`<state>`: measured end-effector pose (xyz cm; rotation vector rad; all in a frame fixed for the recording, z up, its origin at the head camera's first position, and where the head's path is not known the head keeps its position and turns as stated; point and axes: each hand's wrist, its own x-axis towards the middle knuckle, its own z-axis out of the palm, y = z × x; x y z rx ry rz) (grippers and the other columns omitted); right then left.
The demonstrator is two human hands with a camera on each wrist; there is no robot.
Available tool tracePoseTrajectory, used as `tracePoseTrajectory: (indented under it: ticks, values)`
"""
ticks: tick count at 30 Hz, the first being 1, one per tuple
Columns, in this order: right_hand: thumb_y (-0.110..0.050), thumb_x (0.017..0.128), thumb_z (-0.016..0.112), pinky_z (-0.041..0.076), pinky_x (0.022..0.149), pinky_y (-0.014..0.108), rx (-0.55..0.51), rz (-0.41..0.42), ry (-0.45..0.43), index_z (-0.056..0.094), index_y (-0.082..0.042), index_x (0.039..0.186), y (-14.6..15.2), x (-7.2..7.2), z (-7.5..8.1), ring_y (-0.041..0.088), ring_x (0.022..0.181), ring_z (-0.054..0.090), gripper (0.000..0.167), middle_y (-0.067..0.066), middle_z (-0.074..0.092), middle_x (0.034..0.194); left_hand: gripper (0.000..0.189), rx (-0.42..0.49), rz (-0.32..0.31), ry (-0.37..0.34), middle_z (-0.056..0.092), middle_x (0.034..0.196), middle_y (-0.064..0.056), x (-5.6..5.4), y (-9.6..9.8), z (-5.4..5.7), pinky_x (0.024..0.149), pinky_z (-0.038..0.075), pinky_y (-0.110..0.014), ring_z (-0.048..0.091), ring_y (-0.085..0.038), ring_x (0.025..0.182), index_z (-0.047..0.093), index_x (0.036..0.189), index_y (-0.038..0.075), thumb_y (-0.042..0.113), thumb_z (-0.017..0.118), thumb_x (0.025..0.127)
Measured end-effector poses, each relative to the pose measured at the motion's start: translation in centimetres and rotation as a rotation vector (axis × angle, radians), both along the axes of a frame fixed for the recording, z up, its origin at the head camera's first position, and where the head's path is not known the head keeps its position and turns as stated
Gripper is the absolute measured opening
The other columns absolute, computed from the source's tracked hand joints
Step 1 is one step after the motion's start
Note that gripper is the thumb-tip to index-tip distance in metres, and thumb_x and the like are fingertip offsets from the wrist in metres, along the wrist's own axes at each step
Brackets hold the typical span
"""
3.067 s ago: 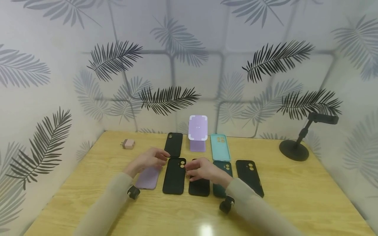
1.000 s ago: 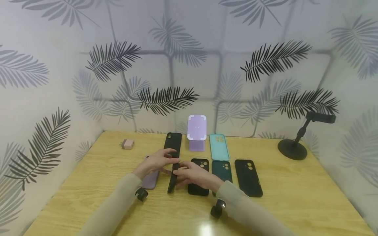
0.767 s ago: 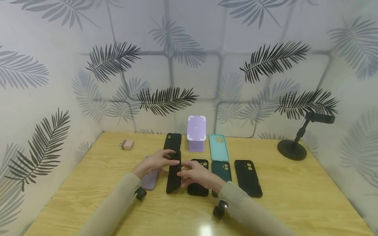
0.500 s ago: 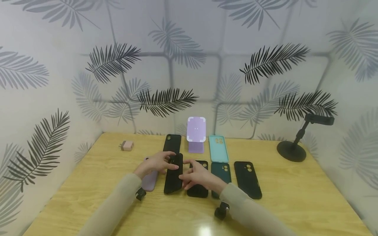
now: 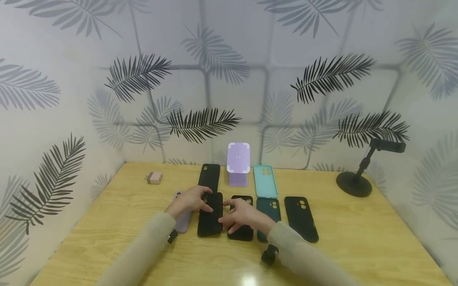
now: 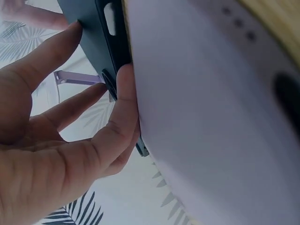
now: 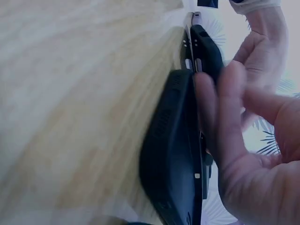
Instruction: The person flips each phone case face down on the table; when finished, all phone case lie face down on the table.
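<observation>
A black phone case lies nearly flat in the front row, its camera part at the top left. My left hand holds its upper left part, thumb on the face and other fingertips at the edge. The left wrist view shows these fingers on the case up close, beside a lilac phone case. My right hand has loose fingers at the held case's right edge. It hovers over another black phone case, which the right wrist view shows below the fingers.
Behind stand a black phone case, a lilac stand and a turquoise case. A dark green case and a black case lie right. A pink charger plug sits back left, a black stand back right.
The black phone case was lying with its camera cutouts at the top right, then stood on edge between my hands. It has turned over and come down, camera part now at the top left.
</observation>
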<state>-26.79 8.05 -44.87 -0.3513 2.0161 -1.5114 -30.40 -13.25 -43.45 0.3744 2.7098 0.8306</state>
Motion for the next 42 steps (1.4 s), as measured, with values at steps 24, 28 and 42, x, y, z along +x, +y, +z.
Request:
tracePoseTrajectory:
  ticks: [24, 28, 42]
  values:
    - [-0.011, 0.093, 0.066, 0.061, 0.075, 0.039, 0.066, 0.057, 0.101, 0.053, 0.006, 0.134, 4.7, -1.1, 2.0, 0.027, 0.101, 0.068, 0.045, 0.024, 0.063, 0.126, 0.053, -0.035, -0.046, 0.126, 0.060, 0.127, -0.021, 1.0, 3.0, 1.5, 0.097, 0.051, -0.047, 0.058, -0.035, 0.117, 0.055, 0.134, 0.001, 0.017, 0.074, 0.088]
    - [-0.010, 0.095, 0.064, 0.060, 0.080, 0.040, 0.105, 0.015, 0.169, 0.054, 0.008, 0.132, 6.4, -1.4, 2.0, 0.031, 0.109, 0.065, 0.043, 0.025, 0.060, 0.130, 0.049, 0.151, -0.057, 0.036, 0.062, 0.122, -0.021, 1.1, 4.2, 1.0, 0.080, 0.058, -0.040, 0.065, -0.029, 0.102, 0.054, 0.135, 0.002, 0.009, 0.070, 0.089]
    - [-0.010, 0.097, 0.059, 0.060, 0.080, 0.038, 0.175, 0.009, 0.147, 0.055, 0.008, 0.132, 8.9, -1.1, 2.0, 0.032, 0.114, 0.062, 0.040, 0.026, 0.054, 0.137, 0.050, 0.316, -0.071, -0.170, 0.049, 0.137, -0.027, 1.6, 5.7, 0.3, 0.083, 0.059, -0.040, 0.064, -0.033, 0.109, 0.047, 0.142, 0.004, 0.003, 0.061, 0.095]
